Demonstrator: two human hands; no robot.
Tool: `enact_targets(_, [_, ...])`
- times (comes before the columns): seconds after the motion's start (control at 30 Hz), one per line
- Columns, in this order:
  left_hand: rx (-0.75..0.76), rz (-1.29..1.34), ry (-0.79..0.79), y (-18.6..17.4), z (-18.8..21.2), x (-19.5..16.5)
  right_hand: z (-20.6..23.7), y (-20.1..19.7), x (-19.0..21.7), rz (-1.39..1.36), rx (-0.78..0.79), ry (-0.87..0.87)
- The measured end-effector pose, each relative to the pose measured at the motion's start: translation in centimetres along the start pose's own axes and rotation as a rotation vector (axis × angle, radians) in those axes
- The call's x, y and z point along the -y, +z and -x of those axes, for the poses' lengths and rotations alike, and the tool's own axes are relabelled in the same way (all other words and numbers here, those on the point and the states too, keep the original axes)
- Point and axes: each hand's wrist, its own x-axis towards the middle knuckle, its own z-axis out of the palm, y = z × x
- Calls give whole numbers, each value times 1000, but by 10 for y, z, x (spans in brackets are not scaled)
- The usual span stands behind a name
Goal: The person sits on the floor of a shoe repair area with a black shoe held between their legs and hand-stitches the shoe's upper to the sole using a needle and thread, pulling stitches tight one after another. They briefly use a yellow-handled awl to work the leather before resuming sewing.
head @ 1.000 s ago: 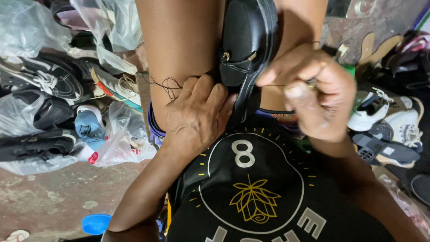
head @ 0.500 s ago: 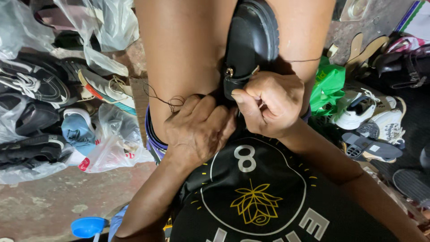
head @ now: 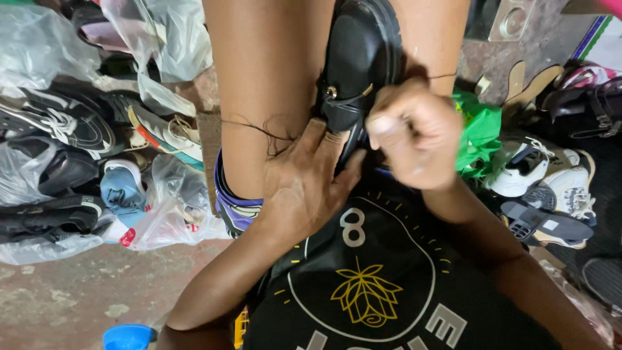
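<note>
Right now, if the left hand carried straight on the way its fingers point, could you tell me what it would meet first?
The left hand points up and right; its fingertips already touch the black shoe held between the knees.

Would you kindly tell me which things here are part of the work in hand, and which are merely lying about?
In hand:
- black shoe, wedged between the knees
- dark thread, trailing across the leg
- left hand, pressed against the shoe
- right hand, closed beside the shoe's strap

Lying about:
- bagged shoes
- green bag
- white sneakers
- blue cap
</note>
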Motion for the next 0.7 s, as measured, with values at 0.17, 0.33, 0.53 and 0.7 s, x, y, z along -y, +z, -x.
enact_targets(0.17, [38, 171, -144, -4, 5, 8, 1, -39, 5, -35, -211, -11])
enact_targets(0.33, [97, 385, -175, -15, 10, 19, 18, -62, 8, 170, -273, 93])
enact_targets(0.53, [121, 454, -176, -19, 11, 26, 34, -42, 39, 557, 38, 106])
enact_targets(0.7, [104, 484, -137, -19, 12, 26, 29, -20, 45, 583, 257, 152])
